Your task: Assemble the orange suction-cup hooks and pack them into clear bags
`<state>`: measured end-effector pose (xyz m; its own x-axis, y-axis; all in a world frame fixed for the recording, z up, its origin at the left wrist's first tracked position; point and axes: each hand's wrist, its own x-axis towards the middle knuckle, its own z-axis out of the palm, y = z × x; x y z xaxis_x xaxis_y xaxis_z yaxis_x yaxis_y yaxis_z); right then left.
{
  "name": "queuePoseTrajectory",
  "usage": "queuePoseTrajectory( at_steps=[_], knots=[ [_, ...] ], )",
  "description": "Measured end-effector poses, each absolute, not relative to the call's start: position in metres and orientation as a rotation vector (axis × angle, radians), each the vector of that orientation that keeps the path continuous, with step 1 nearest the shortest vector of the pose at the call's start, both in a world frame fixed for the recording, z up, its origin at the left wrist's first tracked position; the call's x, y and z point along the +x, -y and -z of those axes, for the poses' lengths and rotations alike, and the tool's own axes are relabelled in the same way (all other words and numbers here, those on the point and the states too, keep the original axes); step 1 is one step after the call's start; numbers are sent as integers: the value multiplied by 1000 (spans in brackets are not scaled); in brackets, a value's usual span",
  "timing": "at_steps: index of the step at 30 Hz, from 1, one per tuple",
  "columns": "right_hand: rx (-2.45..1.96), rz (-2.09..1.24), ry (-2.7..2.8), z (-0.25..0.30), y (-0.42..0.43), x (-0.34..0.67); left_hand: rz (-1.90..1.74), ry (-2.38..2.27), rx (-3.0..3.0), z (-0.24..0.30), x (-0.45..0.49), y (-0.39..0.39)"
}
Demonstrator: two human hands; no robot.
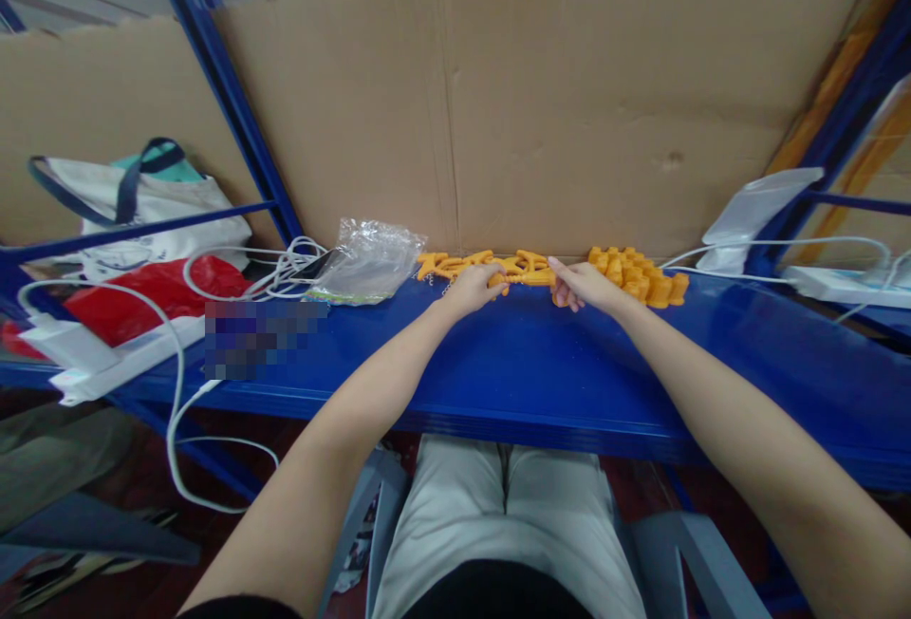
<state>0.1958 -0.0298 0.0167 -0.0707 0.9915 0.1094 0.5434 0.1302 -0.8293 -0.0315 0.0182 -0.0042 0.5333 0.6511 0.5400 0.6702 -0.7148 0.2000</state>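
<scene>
My left hand (473,290) is at the far side of the blue table, its fingers curled and pinching a small orange-yellow plastic piece (500,283). Just behind both hands lies a row of flat orange-yellow plastic pieces (532,263) with cut-out openings. Small chains seem to hang at the row's left end. My right hand (582,285) is at the right end of this row, thumb stretched out and apart from the loosely bent fingers; it appears to hold nothing. Beside it, on the right, sits a cluster of blocky orange-yellow pieces (641,275) in tight rows.
Clear plastic bags (374,258) lie left of the row. Farther left are white cables (288,272), a red bag (160,291) and a white power strip (128,363). A cardboard sheet (555,97) stands behind the blue table (527,363). At right, another plastic bag (754,215) leans on a post.
</scene>
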Motion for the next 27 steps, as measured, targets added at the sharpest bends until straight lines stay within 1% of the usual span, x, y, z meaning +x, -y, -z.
queuePoseTrajectory(
  at_steps=[7,12,17,27],
  knots=[
    [-1244,-860,1756,-17,33,199,930,1231,-2715,4,-33,-16],
    [-1290,-904,1803,-19,34,197,920,1212,-2735,2,-32,-14],
    [-1381,-904,1741,-21,38,194,920,1206,-2709,2,-30,-13],
    [-1425,-928,1671,-23,40,191,943,1196,-2712,4,-31,-16]
  ],
)
